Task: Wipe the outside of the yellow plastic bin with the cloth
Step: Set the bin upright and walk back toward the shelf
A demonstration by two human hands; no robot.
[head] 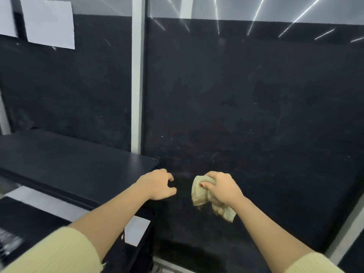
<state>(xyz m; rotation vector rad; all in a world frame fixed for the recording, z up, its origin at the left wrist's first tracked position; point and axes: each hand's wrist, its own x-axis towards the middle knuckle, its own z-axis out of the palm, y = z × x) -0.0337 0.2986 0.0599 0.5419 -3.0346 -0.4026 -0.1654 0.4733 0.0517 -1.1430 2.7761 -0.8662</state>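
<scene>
- The crumpled beige-and-tan cloth (204,196) is bunched in the right hand (222,189), held in the air in front of the dark wall panel; it touches no surface.
- One fold stands up beside the thumb, and a loose end hangs below the heel of the hand, toward the lower right.
- The right hand is clamped on the cloth, fingers wrapped over its top and thumb pressed against its near face.
- The left hand (158,184) holds nothing; its fingers are curled but apart, thumb and index not touching. It hovers just beside the right hand, with a gap between them.
- The left hand sits beyond the near right corner of the flat black table (69,164), which runs to the left.
- Both forearms are bare, with pale yellow ribbed sleeves (55,253) pushed up at the bottom edge.
- Behind stands a dark matte wall panel (246,105), divided by a light grey vertical post (137,75).
- Two white paper sheets (49,22) are fixed at the upper left.
- The yellow plastic bin is not in view.
</scene>
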